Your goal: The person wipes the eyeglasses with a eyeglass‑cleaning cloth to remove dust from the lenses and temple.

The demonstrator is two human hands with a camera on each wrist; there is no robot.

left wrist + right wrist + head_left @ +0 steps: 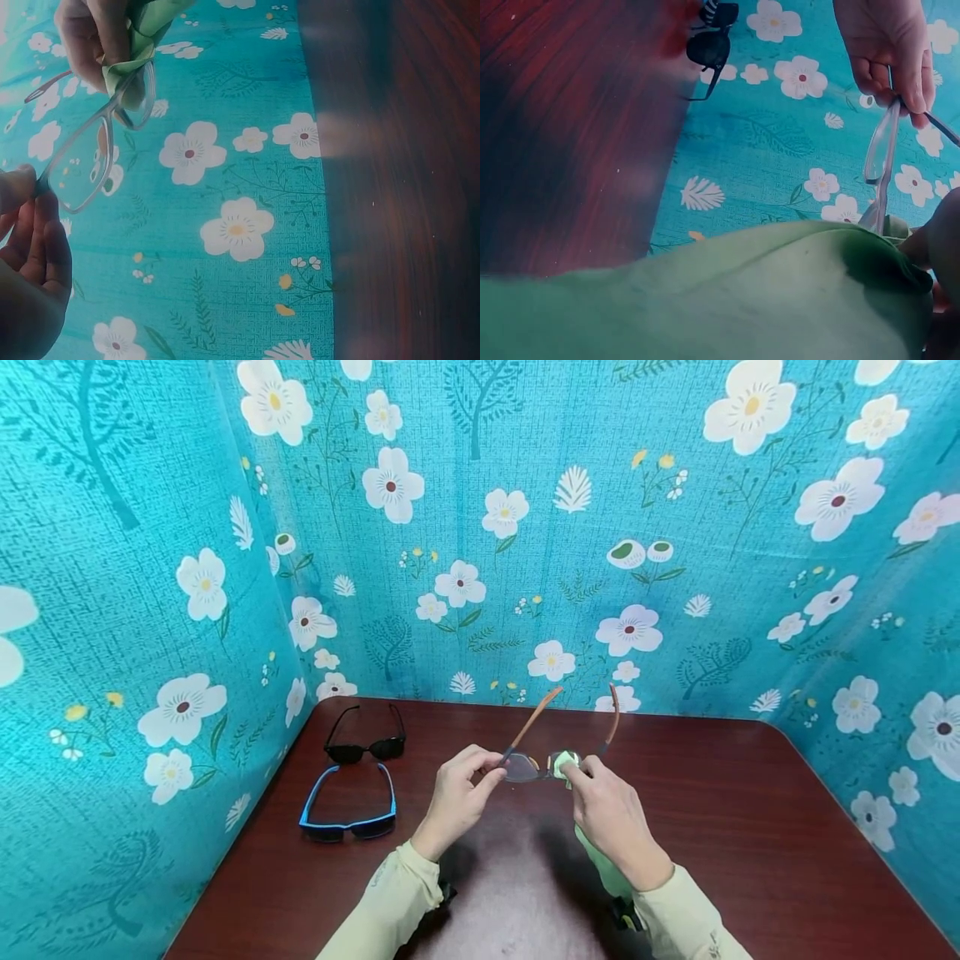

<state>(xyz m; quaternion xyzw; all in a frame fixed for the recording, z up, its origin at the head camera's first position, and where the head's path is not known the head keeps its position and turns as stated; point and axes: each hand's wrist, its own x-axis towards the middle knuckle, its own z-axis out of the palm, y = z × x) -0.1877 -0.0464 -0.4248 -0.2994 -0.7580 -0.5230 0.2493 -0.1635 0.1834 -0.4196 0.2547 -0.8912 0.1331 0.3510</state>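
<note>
Clear-lensed eyeglasses with brown temple tips are held up over the table between both hands, temples pointing away. My left hand pinches the left end of the frame near its hinge, thumb and fingertips together in the left wrist view. A light green cloth is in my right hand, which grips it around the right lens. One corner of the cloth covers that lens, and the rest hangs down under the palm; in the right wrist view the cloth fills the lower part.
On the left of the dark red-brown table lie black sunglasses, with blue-framed sunglasses nearer me. Both have their temples unfolded. A turquoise flowered cloth hangs along the back and sides.
</note>
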